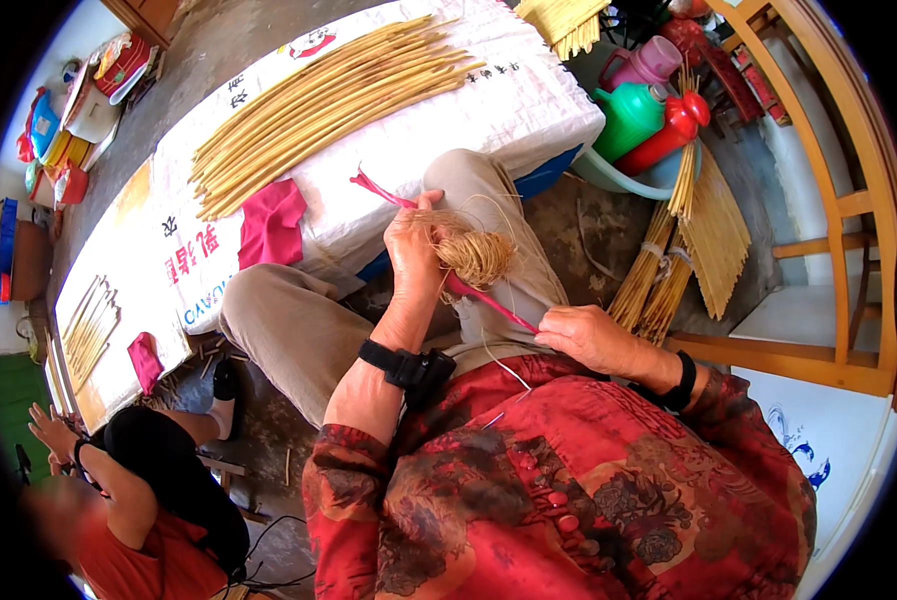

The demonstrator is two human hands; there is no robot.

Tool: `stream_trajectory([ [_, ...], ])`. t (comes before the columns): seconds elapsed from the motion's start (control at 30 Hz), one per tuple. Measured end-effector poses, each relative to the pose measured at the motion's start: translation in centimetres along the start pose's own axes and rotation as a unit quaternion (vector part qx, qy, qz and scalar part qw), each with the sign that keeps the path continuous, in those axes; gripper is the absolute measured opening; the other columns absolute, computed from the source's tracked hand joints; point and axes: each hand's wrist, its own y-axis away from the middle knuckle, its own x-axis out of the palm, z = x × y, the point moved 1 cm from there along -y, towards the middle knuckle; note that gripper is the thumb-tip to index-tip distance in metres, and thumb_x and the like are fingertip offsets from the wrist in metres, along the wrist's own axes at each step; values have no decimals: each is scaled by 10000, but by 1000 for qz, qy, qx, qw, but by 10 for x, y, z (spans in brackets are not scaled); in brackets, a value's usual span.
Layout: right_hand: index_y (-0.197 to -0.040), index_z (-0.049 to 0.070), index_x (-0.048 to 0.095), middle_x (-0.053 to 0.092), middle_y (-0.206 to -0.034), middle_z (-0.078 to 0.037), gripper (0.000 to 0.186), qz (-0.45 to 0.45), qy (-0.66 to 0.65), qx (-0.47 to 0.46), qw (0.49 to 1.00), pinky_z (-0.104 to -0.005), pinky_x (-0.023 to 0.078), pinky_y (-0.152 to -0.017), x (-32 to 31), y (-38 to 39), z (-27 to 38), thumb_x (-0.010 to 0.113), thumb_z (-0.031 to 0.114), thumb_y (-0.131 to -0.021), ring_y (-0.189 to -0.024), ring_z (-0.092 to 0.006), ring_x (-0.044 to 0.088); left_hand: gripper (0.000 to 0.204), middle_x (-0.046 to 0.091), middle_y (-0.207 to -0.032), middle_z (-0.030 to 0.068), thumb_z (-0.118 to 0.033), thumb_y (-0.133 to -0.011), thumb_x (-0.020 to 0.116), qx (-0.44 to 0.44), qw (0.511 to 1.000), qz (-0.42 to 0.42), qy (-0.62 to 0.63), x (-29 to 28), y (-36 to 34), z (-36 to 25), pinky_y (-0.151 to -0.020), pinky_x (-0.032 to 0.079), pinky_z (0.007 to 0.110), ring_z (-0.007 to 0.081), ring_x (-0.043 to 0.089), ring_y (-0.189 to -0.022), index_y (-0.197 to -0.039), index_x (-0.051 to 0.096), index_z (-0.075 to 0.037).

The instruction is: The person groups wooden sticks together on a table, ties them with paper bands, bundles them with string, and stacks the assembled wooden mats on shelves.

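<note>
Above my lap, my left hand [415, 248] is closed round a tan bundle of twine-like fibre [478, 256] with a twisted pink cloth strip [498, 308]. One end of the strip sticks out past my left fingers toward the table. The other end runs to my right hand [590, 338], whose fingers pinch it at my right thigh. A thin pale thread hangs below the bundle, and a small needle-like sliver [493, 421] lies on my red patterned shirt. How the strip passes round the bundle is partly hidden by my left hand.
Long straw-coloured stalks [318, 110] and a pink cloth [271, 222] lie on the white-covered table [528, 110] ahead. To the right stand a basin [618, 175] with green and red flasks, bundled stalks [648, 275] and a wooden chair [858, 200]. Another person [158, 520] sits at lower left.
</note>
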Motion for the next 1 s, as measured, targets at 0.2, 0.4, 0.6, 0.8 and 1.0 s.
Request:
stream_trajectory([
  [0.2, -750, 17, 487, 474, -692, -128, 179, -12, 4, 15, 1000, -377, 403, -579, -1, 12, -1, 570, 161, -818, -665, -326, 497, 197, 432, -588, -35, -178, -892, 521, -9, 1000, -29, -6, -1, -4, 1, -473, 371, 217, 58, 407, -502, -939, 574, 6],
  [0.4, -754, 9, 499, 474, -683, -131, 180, -23, -20, 14, 999, -365, 404, -579, 0, 10, -14, 567, 162, -821, -646, -324, 489, 169, 425, -620, -40, -179, -895, 515, -19, 1000, -14, -1, -7, -8, 3, -475, 370, 219, 59, 417, -537, -936, 572, -25],
  [0.6, -774, -14, 563, 529, -675, -99, 177, -6, -170, 148, 974, -298, 411, -577, -16, -9, -32, 588, 157, -810, -609, -194, 527, 258, 379, -555, -33, -224, -928, 440, -61, 990, 100, -74, 3, 5, -15, -472, 402, 237, 82, 442, -490, -1013, 559, -12],
  [0.8, -783, -9, 586, 553, -713, -94, 146, -22, -25, 33, 999, -298, 411, -594, -69, -43, -20, 619, 133, -770, -649, -182, 542, 268, 378, -495, -32, -190, -945, 390, -71, 943, 251, -209, 32, 32, -43, -457, 381, 208, 77, 481, -479, -1106, 552, -49],
  [1.0, -925, 1, 524, 572, -741, -78, 175, -12, -115, 34, 993, -282, 417, -610, -75, -63, 10, 579, 101, -792, -659, -159, 527, 245, 479, -546, -2, -133, -926, 429, -11, 880, 319, -352, 36, 57, -38, -506, 378, 202, 65, 494, -532, -1129, 545, -61],
])
